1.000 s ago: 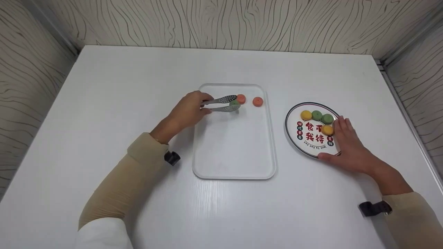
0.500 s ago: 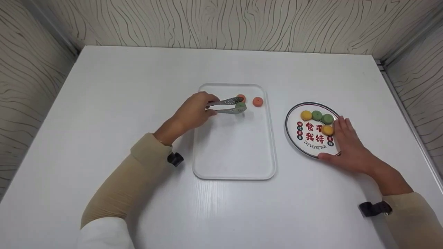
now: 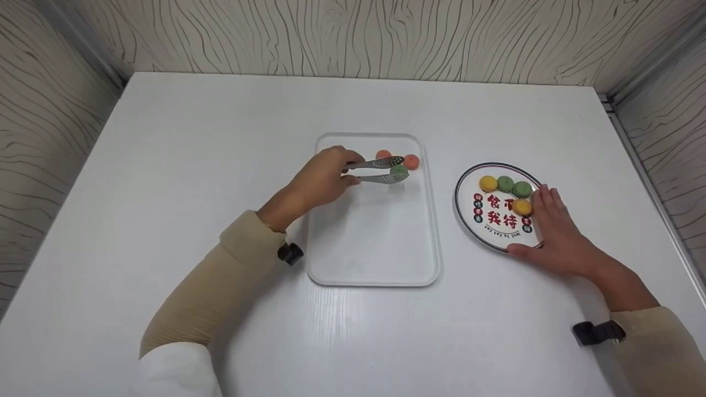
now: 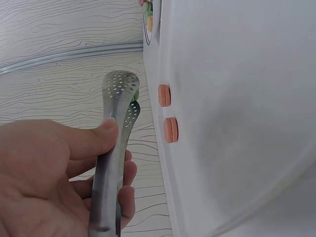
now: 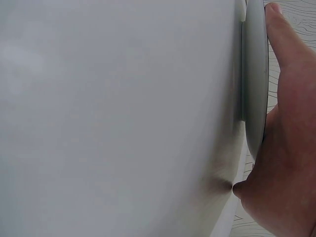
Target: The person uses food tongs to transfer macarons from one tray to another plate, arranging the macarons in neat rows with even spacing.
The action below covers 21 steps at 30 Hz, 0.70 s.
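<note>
Left hand [image 3: 321, 173] grasps metal tongs [image 4: 105, 173], green macaron [image 3: 399, 170] between them above white tray [image 3: 375, 231], two orange macarons [image 3: 411, 161] nearby, right hand [image 3: 561, 245] unclenched, fingers extended against rim of plate [image 3: 468, 193]

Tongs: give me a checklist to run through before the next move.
1. Tongs held: ok, gripped in the left hand.
2. Green piece between their tips: ok.
3. Firmness of that grip: cannot tell.
4. Clear of the two orange pieces on the tray: ok, the left wrist view shows a gap.
5. Right hand at the rim of the plate: ok.
6. Room on the plate: probably ok, no pieces on its near part.
</note>
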Each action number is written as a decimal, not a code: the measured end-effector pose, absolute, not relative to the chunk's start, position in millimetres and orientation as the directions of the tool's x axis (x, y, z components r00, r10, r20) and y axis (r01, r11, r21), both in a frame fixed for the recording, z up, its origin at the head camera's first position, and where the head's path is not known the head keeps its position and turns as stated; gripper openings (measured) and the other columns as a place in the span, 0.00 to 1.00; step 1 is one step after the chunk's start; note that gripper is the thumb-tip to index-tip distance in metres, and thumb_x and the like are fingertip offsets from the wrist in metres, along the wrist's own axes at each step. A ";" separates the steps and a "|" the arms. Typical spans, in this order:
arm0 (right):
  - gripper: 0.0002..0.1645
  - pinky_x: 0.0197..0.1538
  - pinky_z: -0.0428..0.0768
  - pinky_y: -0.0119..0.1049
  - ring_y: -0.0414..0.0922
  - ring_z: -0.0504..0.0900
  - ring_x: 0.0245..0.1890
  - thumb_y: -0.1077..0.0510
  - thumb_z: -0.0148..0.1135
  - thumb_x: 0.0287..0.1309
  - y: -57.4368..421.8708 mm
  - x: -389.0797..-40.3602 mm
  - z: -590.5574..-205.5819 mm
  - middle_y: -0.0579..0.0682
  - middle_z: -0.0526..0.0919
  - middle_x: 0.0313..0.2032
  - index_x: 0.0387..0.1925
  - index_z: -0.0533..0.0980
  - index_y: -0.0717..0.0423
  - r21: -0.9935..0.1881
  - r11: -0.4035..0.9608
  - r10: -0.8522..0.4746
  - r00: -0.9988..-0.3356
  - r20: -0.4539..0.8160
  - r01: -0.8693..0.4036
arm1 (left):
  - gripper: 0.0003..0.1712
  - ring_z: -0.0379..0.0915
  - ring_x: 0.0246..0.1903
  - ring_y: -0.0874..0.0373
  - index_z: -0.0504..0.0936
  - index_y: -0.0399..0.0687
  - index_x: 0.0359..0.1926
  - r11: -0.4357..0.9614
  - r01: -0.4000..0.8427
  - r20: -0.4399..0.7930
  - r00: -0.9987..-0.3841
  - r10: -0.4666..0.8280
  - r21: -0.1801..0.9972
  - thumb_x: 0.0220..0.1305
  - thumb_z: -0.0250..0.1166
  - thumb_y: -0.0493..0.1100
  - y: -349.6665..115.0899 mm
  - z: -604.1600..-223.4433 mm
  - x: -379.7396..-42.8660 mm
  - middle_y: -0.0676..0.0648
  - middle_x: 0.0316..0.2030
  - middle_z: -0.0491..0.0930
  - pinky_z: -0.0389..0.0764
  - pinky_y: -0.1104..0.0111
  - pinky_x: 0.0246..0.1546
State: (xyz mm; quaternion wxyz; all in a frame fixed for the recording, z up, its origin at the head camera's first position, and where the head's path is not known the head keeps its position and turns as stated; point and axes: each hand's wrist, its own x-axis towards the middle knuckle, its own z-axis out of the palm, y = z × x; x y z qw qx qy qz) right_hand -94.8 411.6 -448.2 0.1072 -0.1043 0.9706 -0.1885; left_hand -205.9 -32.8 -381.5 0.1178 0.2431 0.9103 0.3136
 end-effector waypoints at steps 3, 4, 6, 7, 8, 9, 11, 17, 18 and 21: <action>0.73 0.76 0.29 0.56 0.62 0.21 0.77 0.35 0.67 0.60 411.5 -95.0 -448.1 0.71 0.27 0.77 0.77 0.31 0.72 -0.387 0.908 -0.241 -0.955 -0.171 -0.160 | 0.20 0.76 0.51 0.51 0.82 0.41 0.60 0.680 0.370 -0.062 -0.851 0.521 0.633 0.68 0.67 0.34 -28.5 -380.1 -205.3 0.40 0.54 0.81 0.78 0.62 0.53; 0.73 0.76 0.29 0.56 0.62 0.21 0.77 0.35 0.67 0.60 411.4 -95.0 -448.1 0.71 0.27 0.77 0.77 0.31 0.72 -0.387 0.908 -0.241 -0.955 -0.171 -0.160 | 0.20 0.76 0.51 0.51 0.82 0.41 0.61 0.680 0.370 -0.064 -0.851 0.522 0.633 0.68 0.67 0.34 -27.0 -379.5 -205.1 0.41 0.54 0.81 0.78 0.63 0.53; 0.73 0.76 0.29 0.56 0.62 0.21 0.77 0.35 0.67 0.60 411.3 -94.9 -448.0 0.71 0.26 0.77 0.77 0.31 0.72 -0.386 0.909 -0.241 -0.955 -0.174 -0.159 | 0.21 0.76 0.51 0.51 0.82 0.42 0.61 0.680 0.369 -0.067 -0.850 0.523 0.634 0.68 0.68 0.34 -24.0 -378.9 -204.7 0.41 0.54 0.81 0.78 0.63 0.53; 0.73 0.76 0.29 0.56 0.62 0.21 0.77 0.35 0.67 0.60 411.2 -94.9 -447.9 0.71 0.26 0.77 0.77 0.31 0.72 -0.385 0.909 -0.242 -0.955 -0.174 -0.160 | 0.21 0.76 0.51 0.51 0.81 0.42 0.61 0.680 0.370 -0.068 -0.848 0.525 0.632 0.68 0.68 0.34 -22.6 -378.4 -204.5 0.42 0.54 0.81 0.78 0.63 0.53; 0.73 0.76 0.28 0.55 0.62 0.20 0.77 0.35 0.67 0.60 411.0 -94.8 -447.7 0.71 0.26 0.77 0.77 0.31 0.72 -0.384 0.909 -0.242 -0.954 -0.174 -0.160 | 0.21 0.76 0.51 0.52 0.81 0.42 0.61 0.682 0.373 -0.068 -0.847 0.527 0.629 0.68 0.68 0.34 -21.1 -378.2 -204.4 0.42 0.54 0.81 0.78 0.63 0.53; 0.73 0.76 0.28 0.55 0.62 0.20 0.77 0.35 0.67 0.60 410.9 -94.7 -447.6 0.71 0.26 0.77 0.77 0.31 0.72 -0.384 0.909 -0.243 -0.954 -0.175 -0.161 | 0.21 0.77 0.52 0.51 0.81 0.41 0.61 0.682 0.378 -0.067 -0.845 0.530 0.627 0.68 0.68 0.34 -19.7 -377.8 -204.3 0.42 0.54 0.81 0.78 0.63 0.54; 0.73 0.76 0.27 0.53 0.62 0.20 0.77 0.35 0.67 0.60 410.5 -94.6 -447.7 0.71 0.26 0.77 0.77 0.31 0.72 -0.383 0.909 -0.245 -0.954 -0.175 -0.164 | 0.22 0.77 0.53 0.51 0.81 0.40 0.62 0.677 0.389 -0.063 -0.839 0.540 0.625 0.68 0.68 0.34 -16.9 -377.4 -204.1 0.41 0.55 0.81 0.78 0.63 0.54; 0.73 0.76 0.26 0.51 0.62 0.21 0.77 0.35 0.67 0.60 410.8 -94.7 -448.7 0.72 0.26 0.77 0.76 0.31 0.73 -0.379 0.909 -0.253 -0.953 -0.166 -0.175 | 0.20 0.76 0.49 0.52 0.82 0.41 0.60 0.660 0.434 -0.038 -0.818 0.574 0.613 0.67 0.68 0.34 -9.1 -375.5 -203.4 0.42 0.52 0.83 0.77 0.63 0.53; 0.73 0.76 0.25 0.50 0.63 0.21 0.77 0.35 0.66 0.60 411.1 -94.9 -449.0 0.72 0.27 0.77 0.76 0.31 0.73 -0.378 0.908 -0.257 -0.953 -0.162 -0.180 | 0.20 0.76 0.48 0.53 0.82 0.40 0.59 0.656 0.444 -0.032 -0.813 0.581 0.611 0.67 0.68 0.35 -7.5 -375.1 -203.5 0.42 0.51 0.83 0.76 0.63 0.53; 0.73 0.76 0.24 0.49 0.63 0.21 0.77 0.35 0.66 0.61 411.8 -95.5 -449.4 0.73 0.27 0.76 0.76 0.31 0.74 -0.375 0.907 -0.266 -0.952 -0.153 -0.193 | 0.19 0.76 0.48 0.52 0.82 0.41 0.58 0.642 0.463 -0.023 -0.800 0.600 0.611 0.67 0.68 0.34 -2.0 -373.9 -204.0 0.42 0.51 0.83 0.76 0.63 0.53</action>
